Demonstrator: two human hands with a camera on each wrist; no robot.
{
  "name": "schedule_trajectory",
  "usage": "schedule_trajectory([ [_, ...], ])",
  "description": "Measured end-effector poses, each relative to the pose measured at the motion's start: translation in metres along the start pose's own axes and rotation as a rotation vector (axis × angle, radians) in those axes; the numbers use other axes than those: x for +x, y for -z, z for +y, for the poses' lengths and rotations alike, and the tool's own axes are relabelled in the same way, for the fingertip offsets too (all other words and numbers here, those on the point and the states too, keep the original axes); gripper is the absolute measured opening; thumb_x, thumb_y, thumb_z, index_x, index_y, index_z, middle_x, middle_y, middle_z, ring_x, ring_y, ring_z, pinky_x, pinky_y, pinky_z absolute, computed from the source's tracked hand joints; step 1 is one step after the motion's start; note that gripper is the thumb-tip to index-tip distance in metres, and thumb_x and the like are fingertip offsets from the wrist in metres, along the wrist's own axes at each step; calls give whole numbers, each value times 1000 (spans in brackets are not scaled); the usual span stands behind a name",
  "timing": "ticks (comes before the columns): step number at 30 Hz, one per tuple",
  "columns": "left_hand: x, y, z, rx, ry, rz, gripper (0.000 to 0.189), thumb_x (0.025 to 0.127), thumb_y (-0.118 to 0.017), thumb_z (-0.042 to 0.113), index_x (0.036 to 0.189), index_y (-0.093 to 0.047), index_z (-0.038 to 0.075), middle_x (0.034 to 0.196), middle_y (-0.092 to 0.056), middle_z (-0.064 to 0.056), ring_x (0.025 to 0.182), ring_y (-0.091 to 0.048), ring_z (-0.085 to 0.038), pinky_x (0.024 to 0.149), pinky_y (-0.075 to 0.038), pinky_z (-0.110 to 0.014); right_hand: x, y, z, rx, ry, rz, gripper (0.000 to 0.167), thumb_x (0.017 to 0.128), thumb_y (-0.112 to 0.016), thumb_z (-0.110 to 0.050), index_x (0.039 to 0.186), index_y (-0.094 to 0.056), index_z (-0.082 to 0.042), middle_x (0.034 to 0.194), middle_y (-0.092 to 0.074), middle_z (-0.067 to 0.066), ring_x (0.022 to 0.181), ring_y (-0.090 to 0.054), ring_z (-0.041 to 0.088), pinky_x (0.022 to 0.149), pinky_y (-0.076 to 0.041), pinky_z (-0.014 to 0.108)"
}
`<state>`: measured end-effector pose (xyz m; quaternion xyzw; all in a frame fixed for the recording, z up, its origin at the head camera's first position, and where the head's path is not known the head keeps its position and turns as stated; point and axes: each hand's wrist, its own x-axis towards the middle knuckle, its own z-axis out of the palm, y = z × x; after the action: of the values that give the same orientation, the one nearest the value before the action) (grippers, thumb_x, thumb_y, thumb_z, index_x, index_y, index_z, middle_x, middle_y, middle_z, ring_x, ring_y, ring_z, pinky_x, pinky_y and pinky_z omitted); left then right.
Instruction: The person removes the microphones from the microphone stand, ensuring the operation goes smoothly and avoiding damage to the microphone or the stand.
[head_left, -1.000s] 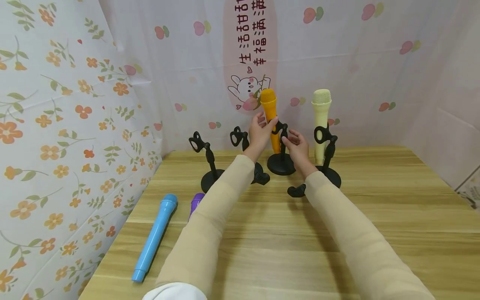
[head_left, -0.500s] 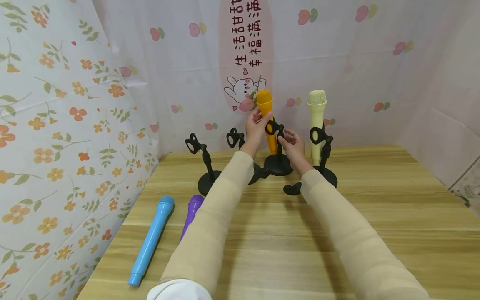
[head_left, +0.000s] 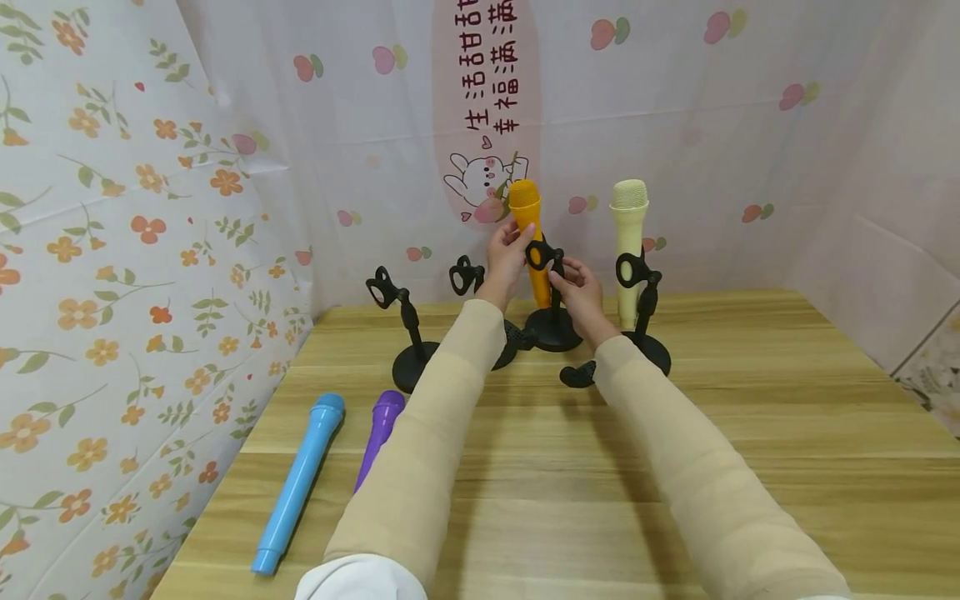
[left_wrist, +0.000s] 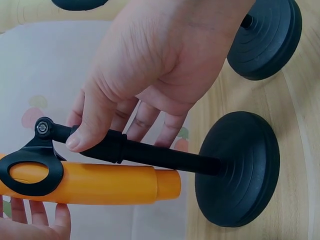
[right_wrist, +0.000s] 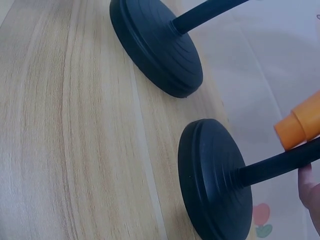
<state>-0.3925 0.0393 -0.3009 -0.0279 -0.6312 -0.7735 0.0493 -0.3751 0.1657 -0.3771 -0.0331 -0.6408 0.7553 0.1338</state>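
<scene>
An orange microphone [head_left: 525, 198] leans upright at the clip of a black microphone stand [head_left: 553, 330]; orange shows through the clip's side hole. My left hand [head_left: 507, 260] grips the microphone below its head, thumb in front. My right hand [head_left: 582, 293] holds the stand's pole between thumb and fingers. In the left wrist view, a large hand [left_wrist: 150, 65] grips the pole, and fingertips touch the orange microphone [left_wrist: 110, 184] from below. The right wrist view shows the microphone's end [right_wrist: 295, 129] beside the pole, above the round base [right_wrist: 212, 180].
A pale yellow microphone [head_left: 630, 218] stands at another stand [head_left: 651, 350] to the right. Two stands without microphones stand left, one a black stand [head_left: 411, 363]. A blue microphone [head_left: 298, 483] and a purple microphone [head_left: 381, 429] lie front left. A small black piece [head_left: 576, 376] lies near the right wrist.
The head view has shifted slightly, so everything sits a little further left and more of the purple microphone shows. Both hands stay at the orange microphone and its stand.
</scene>
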Motion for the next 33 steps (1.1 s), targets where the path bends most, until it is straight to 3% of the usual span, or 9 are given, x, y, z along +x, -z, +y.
schedule_trajectory([
  [7,1,0,-5,28,19,0,53,93,-62,43,136,-53,13,125,-56,-3,108,-58,-17,99,-45,-36,2,1,3,-1,-9,-7,41,92,-68,-20,131,-55,-13,114,-56,4,106,-55,22,99,-42,48],
  [15,4,0,-5,11,24,0,51,92,-63,45,132,-55,14,116,-57,1,103,-58,-15,96,-48,-34,4,2,3,-13,-22,5,38,93,-68,-21,128,-58,-12,118,-57,6,109,-55,24,98,-44,44],
  [33,1,0,-6,19,-24,-10,51,90,-63,46,130,-56,15,119,-58,-2,101,-59,-16,93,-49,-30,4,5,3,-20,-2,-1,36,92,-68,-19,126,-59,-10,114,-57,6,107,-56,25,97,-46,43],
])
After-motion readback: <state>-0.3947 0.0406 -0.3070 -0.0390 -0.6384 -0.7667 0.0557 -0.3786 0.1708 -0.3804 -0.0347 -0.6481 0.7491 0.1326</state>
